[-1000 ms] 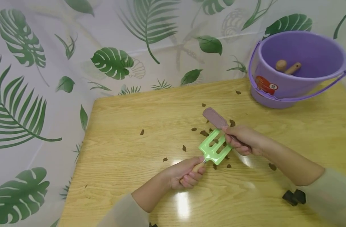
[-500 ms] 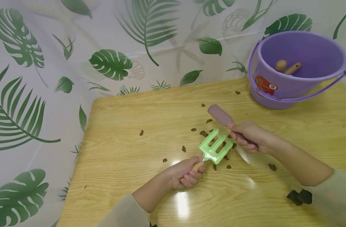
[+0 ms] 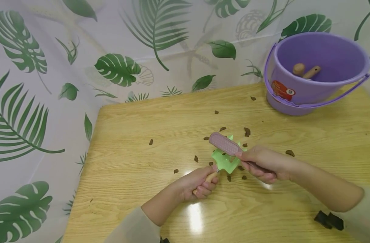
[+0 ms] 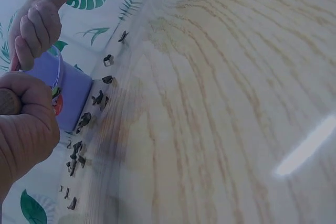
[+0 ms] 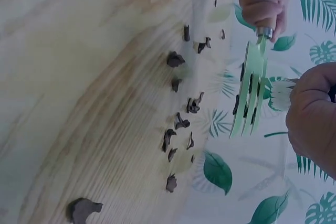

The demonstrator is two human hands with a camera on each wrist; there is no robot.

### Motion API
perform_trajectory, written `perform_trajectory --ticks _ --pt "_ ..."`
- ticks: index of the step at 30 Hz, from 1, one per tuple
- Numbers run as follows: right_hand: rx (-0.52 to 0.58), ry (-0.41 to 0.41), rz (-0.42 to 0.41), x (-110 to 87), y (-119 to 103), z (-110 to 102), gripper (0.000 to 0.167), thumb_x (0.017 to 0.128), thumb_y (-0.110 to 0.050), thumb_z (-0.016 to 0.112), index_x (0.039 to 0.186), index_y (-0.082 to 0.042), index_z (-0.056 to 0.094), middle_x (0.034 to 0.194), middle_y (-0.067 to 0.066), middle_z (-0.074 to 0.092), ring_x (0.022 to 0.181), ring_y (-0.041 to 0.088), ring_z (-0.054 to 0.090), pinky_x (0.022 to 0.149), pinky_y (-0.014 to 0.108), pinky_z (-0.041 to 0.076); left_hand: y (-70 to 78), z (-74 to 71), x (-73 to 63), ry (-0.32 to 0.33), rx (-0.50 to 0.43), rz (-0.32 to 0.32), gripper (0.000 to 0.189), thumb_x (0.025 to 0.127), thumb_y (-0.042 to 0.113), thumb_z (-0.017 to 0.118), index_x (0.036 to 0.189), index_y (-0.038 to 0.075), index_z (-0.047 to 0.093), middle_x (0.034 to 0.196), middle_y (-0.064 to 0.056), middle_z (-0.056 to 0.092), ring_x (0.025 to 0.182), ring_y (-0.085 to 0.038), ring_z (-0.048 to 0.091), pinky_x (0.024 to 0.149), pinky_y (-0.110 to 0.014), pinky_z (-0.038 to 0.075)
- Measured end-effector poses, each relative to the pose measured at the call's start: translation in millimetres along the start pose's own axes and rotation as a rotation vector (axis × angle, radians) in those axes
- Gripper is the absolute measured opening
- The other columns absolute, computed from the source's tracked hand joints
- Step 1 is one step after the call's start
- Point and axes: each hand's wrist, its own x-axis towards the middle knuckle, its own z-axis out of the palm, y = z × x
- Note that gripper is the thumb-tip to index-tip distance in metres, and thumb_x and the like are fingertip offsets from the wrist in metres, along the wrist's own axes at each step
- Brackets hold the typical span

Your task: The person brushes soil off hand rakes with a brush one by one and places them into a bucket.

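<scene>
My left hand (image 3: 200, 184) grips the wooden handle of a green three-pronged garden fork (image 3: 225, 164), held low over the table. Dark brown bits lie on its prongs in the right wrist view, where the fork (image 5: 252, 87) appears tilted. My right hand (image 3: 260, 163) grips a mauve brush (image 3: 224, 143) by its handle. Its dotted head crosses over the prongs and partly hides them; whether they touch is unclear. Pale bristles (image 5: 281, 95) show beside the fork in the right wrist view. Several brown bits (image 3: 151, 142) are scattered on the wooden table (image 3: 127, 182).
A purple bucket (image 3: 309, 90) stands at the back right, its carrying handle hanging down in front. Inside it, a wooden handle (image 3: 312, 72) and a round wooden end (image 3: 298, 69) are visible. Behind the table hangs a leaf-printed cloth (image 3: 178, 50).
The brush rises slightly rightward, then comes down and left across the fork's prongs. Some brown bits by the prongs have shifted. My left hand and the fork stay nearly in place.
</scene>
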Motion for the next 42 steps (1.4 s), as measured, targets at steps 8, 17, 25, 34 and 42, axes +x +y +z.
perform_trajectory --ticks 8,17,25,34,42 --pt "-0.043 0.031 0.047 2.7 7 0 0.042 0.101 -0.034 0.037 0.068 -0.009 0.047 0.046 -0.007 0.032 0.033 0.003 0.026 0.032 0.018 0.024 -2.1 -0.7 -0.6 0.026 0.039 0.01 0.037 0.099 0.04 0.034 0.072 0.015 0.042 0.051 0.012 0.031 0.036 0.003 0.024 0.03 -0.011 0.016" --pt "0.078 0.158 0.071 5.7 14 -41 0.041 0.104 -0.03 0.031 0.07 -0.01 0.044 0.048 -0.007 0.033 0.033 0.002 0.027 0.032 0.017 0.024 -6.8 -3.2 -3.4 0.048 0.04 0.005 0.036 0.099 0.038 0.036 0.073 0.014 0.044 0.05 0.011 0.031 0.035 0.003 0.024 0.029 -0.011 0.017" --pt "0.098 0.204 0.098 3.2 25 -52 0.041 0.103 -0.033 0.032 0.071 -0.012 0.046 0.05 -0.007 0.035 0.034 0.002 0.028 0.033 0.017 0.026 -5.5 -4.3 -6.9 0.046 0.013 0.003 0.036 0.098 0.039 0.038 0.073 0.014 0.044 0.052 0.011 0.031 0.036 0.003 0.024 0.029 -0.011 0.017" --pt "0.115 0.197 0.066 -4.8 22 -57 0.041 0.103 -0.034 0.032 0.072 -0.012 0.047 0.049 -0.007 0.035 0.034 0.002 0.03 0.033 0.017 0.027 -3.7 -6.5 -7.1 0.071 0.045 0.019 0.035 0.098 0.038 0.04 0.073 0.014 0.045 0.052 0.011 0.032 0.036 0.003 0.025 0.029 -0.012 0.016" --pt "0.108 0.173 0.04 -12.0 21 -59 0.041 0.102 -0.039 0.036 0.073 -0.013 0.047 0.049 -0.008 0.035 0.034 0.002 0.03 0.034 0.019 0.026 2.9 -10.8 -8.1 0.173 0.234 0.052 0.039 0.1 0.038 0.039 0.08 0.007 0.052 0.059 0.004 0.046 0.045 -0.005 0.04 0.04 -0.016 0.038"
